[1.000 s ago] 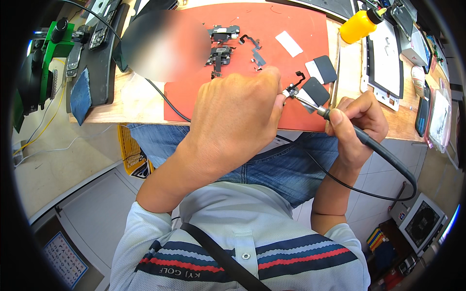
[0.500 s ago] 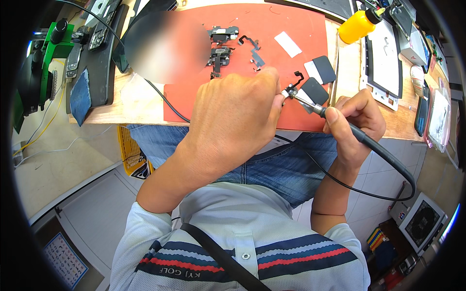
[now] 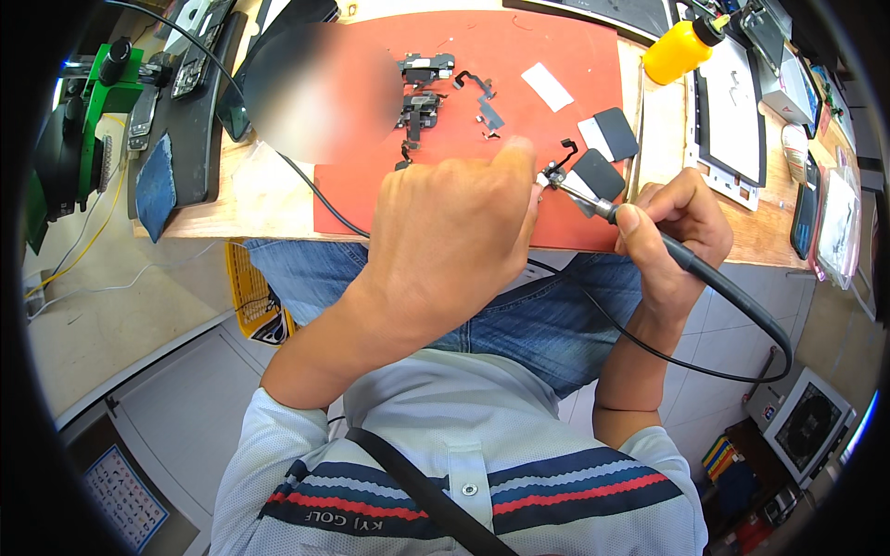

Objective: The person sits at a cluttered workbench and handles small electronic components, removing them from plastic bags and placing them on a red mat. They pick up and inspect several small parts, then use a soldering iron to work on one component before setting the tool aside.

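My left hand [image 3: 452, 227] is closed over the front of the orange mat [image 3: 533, 42], back of the hand up. Between its thumb and fingers is a small flex cable part [image 3: 558, 170], whose thin black tail curls up and away. Only the part's right end shows; my fingers hide the remainder. In my right hand [image 3: 681, 232] is a soldering iron [image 3: 603, 209], gripped like a pen. Its metal tip points left and reaches the flex cable part; whether they touch I cannot make out. Dark rectangular pads [image 3: 598, 174] lie just beyond the iron.
Several small phone modules [image 3: 422, 109] and a loose flex cable [image 3: 487, 102] lie farther back on the mat. A white card [image 3: 547, 86] is near them. At the right stands a yellow bottle [image 3: 677, 53]. A black cable [image 3: 320, 193] crosses the mat's left edge.
My left hand has shifted very slightly, uncovering a little more of a dark piece on the mat. The iron stays at the flex cable part, both grips unchanged.
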Motion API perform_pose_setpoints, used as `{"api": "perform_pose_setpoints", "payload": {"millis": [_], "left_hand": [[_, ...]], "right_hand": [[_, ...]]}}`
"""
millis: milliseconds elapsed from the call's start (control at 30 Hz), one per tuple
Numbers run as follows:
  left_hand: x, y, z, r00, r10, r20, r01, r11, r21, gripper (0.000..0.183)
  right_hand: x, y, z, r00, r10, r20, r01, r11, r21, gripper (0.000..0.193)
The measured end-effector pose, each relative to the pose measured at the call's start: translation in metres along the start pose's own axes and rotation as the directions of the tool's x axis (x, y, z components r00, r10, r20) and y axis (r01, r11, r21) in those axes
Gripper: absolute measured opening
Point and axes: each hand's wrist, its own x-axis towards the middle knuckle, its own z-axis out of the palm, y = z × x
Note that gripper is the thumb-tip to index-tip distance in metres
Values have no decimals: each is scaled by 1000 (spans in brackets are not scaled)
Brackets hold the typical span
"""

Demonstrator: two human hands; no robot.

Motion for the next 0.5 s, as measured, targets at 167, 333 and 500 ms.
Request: {"api": "perform_pose_setpoints", "payload": {"millis": [167,333,500], "left_hand": [[-1,-2,1,1000,16,-27,-16,1000,-14,9],[1,-2,0,997,32,-66,-33,999,-14,10],[4,-2,-1,996,54,-69,-54,999,-2,9]], "right_hand": [[0,0,1,1000,-1,6,1,1000,11,24],[0,1,0,1000,-11,18,10,999,30,23],[0,1,0,997,-82,-5,82,987,139,22]]}}
